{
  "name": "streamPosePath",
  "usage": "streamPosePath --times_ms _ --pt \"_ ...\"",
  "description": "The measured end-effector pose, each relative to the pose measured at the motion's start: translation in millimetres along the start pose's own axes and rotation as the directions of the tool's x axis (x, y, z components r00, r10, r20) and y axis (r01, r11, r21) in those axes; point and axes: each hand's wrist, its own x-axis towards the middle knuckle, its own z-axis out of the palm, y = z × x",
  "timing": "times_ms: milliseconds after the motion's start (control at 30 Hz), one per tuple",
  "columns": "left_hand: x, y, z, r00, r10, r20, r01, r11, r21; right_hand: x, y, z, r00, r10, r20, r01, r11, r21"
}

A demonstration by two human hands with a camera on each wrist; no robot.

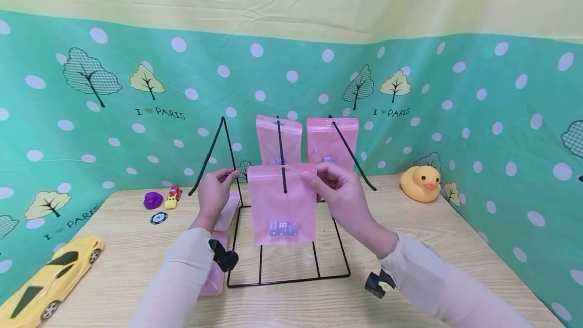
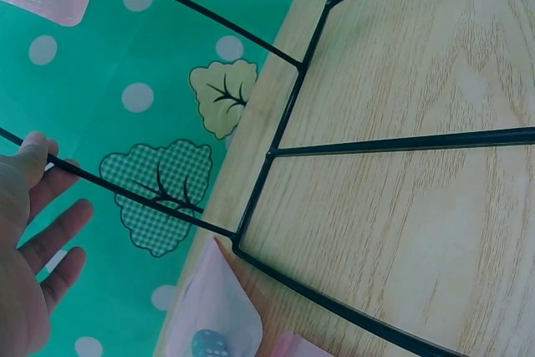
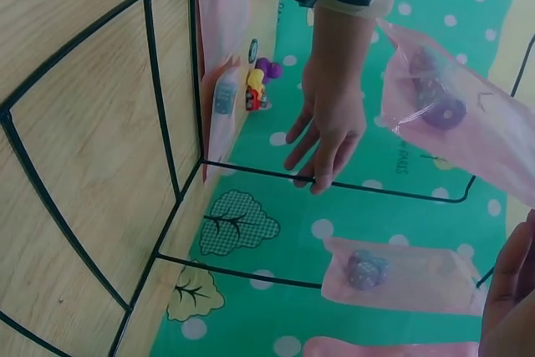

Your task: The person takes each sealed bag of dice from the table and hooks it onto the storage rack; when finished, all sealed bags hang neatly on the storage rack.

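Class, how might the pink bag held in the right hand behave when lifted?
Probably floppy: the pink bag looks like thin, translucent film. Likely light: only three small dice show inside. It may hang bottom-heavy, as they sit low.

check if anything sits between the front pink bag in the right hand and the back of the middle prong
Yes: another pink bag hangs farther back on the middle prong. Nothing visible stands between the right hand and the front bag, whose upper corner it grips.
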Motion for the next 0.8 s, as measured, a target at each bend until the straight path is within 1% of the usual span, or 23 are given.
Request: streamPosePath --times_ms 233,500,800 --pt "-0.6 1.8 -1.4 1.0 0.005 0.007 -0.005 1.0 -0.002 14.6 8.3 1.8 1.0 -0.002 -0.018 0.002 1.0 0.01" --pt "-1.2 2.9 -1.6 1.0 -0.007 0.013 0.008 1.0 -0.009 28.4 16.3 4.9 0.998 0.002 -0.068 -0.002 1.0 -0.003" --pt "-1.8 2.8 -2.2 1.0 -0.008 0.014 0.008 1.0 -0.012 44.3 24.6 9.0 0.993 -0.016 -0.113 0.013 0.999 -0.032"
